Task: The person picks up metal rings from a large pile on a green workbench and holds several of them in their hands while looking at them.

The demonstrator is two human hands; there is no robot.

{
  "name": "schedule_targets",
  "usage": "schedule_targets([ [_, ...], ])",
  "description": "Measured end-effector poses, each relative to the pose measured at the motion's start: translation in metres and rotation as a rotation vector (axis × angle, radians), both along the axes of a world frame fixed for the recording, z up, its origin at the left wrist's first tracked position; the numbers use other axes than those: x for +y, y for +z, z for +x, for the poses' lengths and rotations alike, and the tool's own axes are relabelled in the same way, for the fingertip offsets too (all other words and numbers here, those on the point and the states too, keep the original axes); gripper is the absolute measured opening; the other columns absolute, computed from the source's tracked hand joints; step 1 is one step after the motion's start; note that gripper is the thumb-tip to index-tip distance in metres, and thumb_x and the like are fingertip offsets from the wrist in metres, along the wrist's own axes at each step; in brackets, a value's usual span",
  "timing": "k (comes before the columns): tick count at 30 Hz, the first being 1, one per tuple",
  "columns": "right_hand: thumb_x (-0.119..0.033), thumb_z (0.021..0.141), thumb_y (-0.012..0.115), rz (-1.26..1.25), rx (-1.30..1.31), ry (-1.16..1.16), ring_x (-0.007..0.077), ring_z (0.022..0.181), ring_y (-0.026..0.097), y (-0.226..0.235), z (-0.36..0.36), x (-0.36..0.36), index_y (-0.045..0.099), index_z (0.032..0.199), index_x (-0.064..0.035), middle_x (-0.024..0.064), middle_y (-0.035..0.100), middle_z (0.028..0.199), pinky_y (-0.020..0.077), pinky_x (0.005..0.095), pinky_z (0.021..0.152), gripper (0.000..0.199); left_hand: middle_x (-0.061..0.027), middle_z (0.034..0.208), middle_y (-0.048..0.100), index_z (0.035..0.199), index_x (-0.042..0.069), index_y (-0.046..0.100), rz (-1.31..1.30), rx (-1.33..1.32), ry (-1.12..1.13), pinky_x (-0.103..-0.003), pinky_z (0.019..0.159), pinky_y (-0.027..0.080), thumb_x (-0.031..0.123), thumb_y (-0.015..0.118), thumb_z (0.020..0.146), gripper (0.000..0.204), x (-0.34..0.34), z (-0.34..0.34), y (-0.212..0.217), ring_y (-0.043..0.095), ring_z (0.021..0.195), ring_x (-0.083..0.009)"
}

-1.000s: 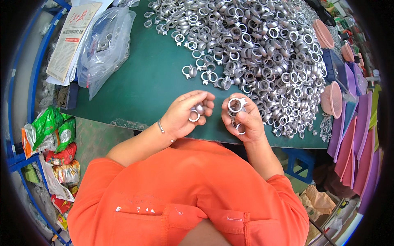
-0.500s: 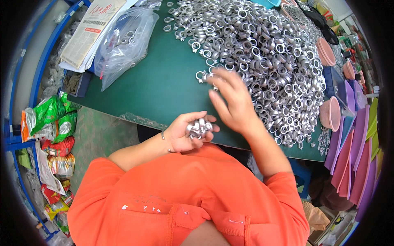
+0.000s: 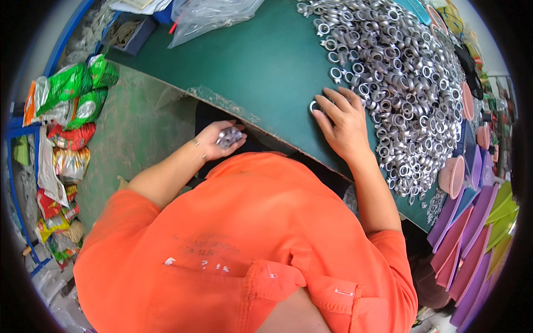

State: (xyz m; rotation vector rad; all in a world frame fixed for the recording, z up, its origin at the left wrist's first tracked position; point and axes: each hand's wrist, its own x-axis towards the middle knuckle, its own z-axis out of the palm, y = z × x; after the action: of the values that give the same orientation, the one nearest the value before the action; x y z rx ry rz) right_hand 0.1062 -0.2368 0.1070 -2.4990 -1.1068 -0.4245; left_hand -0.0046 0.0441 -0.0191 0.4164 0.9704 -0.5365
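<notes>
Rings point(image 3: 228, 137) fill curled left hand point(image 3: 211, 140); spread right hand point(image 3: 346, 125) touches another point(image 3: 313, 106).

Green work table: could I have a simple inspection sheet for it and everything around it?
Surface: flat dark-green tabletop, front edge scuffed.
Things: large heap of round silver metal rings.
Clutter: clear plastic bag; blue-grey rectangular box.
Left hand: cupped palm-up, holding small silver metal pieces.
Right hand: fingers spread near the heap, thumb beside one ring.
Cables: nothing seen.
Surroundings: round pink plastic basket right; glossy green plastic packets left.
</notes>
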Motion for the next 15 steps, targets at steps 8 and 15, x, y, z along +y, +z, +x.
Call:
schedule_targets([
  [8,0.000,0.083,0.058,0.452,0.126,-0.324,0.0214,0.087,0.058,0.024,-0.023,-0.059,0.063,0.095,0.0002,0.0117,0.061,0.098,0.0456,0.0289,0.076,0.013,-0.0084,0.103,0.059,0.102,0.011,0.058,-0.021,-0.093,-0.044,-0.038,0.083,0.048,0.023,0.057,0.086,0.020,-0.065,0.058,-0.044,0.056,0.094,-0.0238],
  [15,0.006,0.074,0.062,0.387,0.273,-0.409,0.0212,0.071,0.057,0.012,-0.037,-0.067,0.061,0.090,-0.0001,0.0113,0.057,0.085,0.0476,0.0276,0.060,0.017,-0.0106,0.114,0.058,0.112,0.010,0.057,0.606,-0.639,-0.835,-0.038,0.090,0.044,0.024,0.054,0.087,0.028,-0.052,0.037,-0.027,0.055,0.104,-0.0285],
])
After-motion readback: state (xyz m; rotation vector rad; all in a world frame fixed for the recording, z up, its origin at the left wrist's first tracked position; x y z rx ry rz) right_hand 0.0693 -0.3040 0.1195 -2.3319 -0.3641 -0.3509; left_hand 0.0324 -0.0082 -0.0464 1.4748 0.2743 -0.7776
